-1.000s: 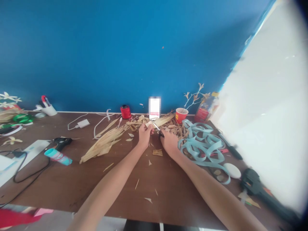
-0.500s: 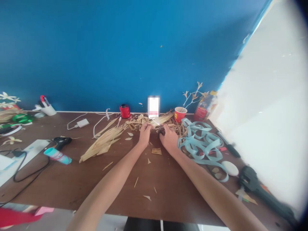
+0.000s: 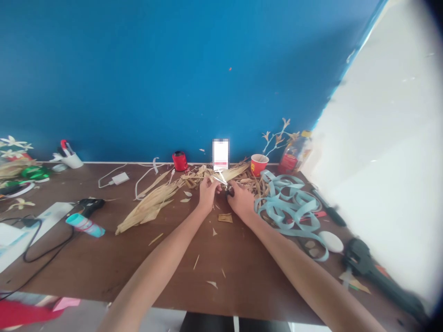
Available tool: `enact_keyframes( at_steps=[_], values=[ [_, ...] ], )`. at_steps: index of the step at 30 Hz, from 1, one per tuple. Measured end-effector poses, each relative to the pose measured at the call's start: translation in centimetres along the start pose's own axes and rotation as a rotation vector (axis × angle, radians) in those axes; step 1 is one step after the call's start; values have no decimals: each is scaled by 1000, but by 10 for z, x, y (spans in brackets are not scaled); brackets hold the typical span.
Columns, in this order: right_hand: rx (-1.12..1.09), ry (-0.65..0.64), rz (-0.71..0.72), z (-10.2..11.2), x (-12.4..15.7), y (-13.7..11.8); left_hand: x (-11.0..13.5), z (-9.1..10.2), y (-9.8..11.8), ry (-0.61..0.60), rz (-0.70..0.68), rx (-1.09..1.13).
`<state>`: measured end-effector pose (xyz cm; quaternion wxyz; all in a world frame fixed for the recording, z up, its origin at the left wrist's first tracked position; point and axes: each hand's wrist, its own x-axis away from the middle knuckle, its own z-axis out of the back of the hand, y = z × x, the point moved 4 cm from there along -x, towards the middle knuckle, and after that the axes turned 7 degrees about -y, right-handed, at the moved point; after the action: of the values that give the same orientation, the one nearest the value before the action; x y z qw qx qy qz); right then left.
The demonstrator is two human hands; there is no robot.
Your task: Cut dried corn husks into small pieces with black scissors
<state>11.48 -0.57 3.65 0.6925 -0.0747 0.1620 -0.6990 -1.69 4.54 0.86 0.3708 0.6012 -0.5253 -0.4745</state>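
My right hand (image 3: 242,199) is closed round the dark handles of a pair of scissors (image 3: 229,190). The bright blades point left, towards my left hand (image 3: 207,193). The fingers of my left hand are pinched together at the blades, on what looks like a small piece of pale dried husk, largely hidden by the fingers. Just beyond both hands lies a heap of dried husks (image 3: 238,172). A long bundle of husk (image 3: 147,208) rests to the left of my left hand. A small brown square piece (image 3: 225,217) lies on the table between my forearms.
Loops of light blue ribbon (image 3: 292,203) lie right of my right hand. A red paper cup (image 3: 259,164), a bottle (image 3: 292,154) and a lit phone (image 3: 221,153) stand by the wall. Glue guns (image 3: 367,263) lie far right and left (image 3: 90,206). Husk scraps dot the brown table (image 3: 173,272).
The scissor blades now show more plainly between my hands. My right hand has shifted slightly left, and my left hand has turned a little. The view has tilted slightly.
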Motion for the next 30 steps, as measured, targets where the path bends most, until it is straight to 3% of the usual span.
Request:
enact_keyframes(
  at_steps=[23,30],
  values=[
    [68,-8,-46,-1,2,-1,-2,3,-6,-3,41,20],
    [70,-15,-52,0,1,-2,-2,1,-5,-57,-15,-71]
  ],
)
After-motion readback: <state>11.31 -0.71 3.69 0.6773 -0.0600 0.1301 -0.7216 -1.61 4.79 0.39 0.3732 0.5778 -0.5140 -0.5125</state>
